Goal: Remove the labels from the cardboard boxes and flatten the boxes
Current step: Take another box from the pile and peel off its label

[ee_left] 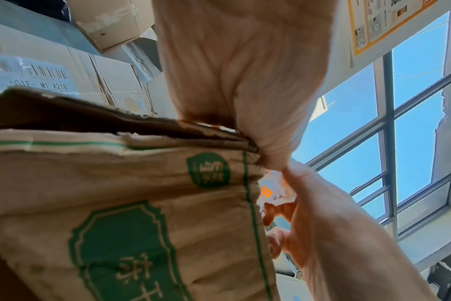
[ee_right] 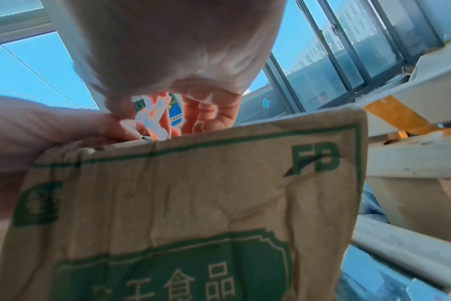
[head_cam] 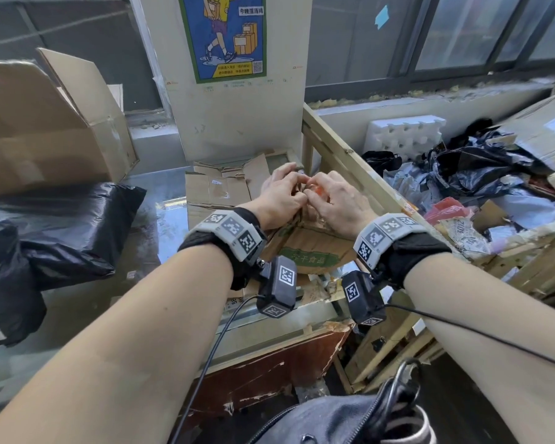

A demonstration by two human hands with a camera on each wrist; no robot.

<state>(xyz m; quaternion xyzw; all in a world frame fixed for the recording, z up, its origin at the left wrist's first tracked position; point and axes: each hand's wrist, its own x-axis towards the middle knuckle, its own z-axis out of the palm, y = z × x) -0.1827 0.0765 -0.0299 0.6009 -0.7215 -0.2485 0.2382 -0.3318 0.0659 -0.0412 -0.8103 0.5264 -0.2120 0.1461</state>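
Observation:
A worn cardboard box [head_cam: 308, 248] with green print stands on the table between my wrists. My left hand [head_cam: 285, 190] grips its top edge near a corner; the thumb [ee_left: 268, 152] pinches the torn rim of the box [ee_left: 116, 203]. My right hand [head_cam: 326, 192] meets the left one above the box and pinches a crumpled white and orange label [head_cam: 314, 189]. The label [ee_left: 273, 191] sits just past the box's corner, and from the right wrist the label [ee_right: 154, 118] shows between the curled fingers [ee_right: 211, 114], above the box [ee_right: 193, 193].
Flattened cardboard [head_cam: 218, 187] lies behind my hands. A large open box [head_cam: 52, 123] and a black plastic bag [head_cam: 45, 238] fill the left of the table. A wooden crate [head_cam: 350, 161] on the right holds bags, scraps and white foam [head_cam: 404, 133].

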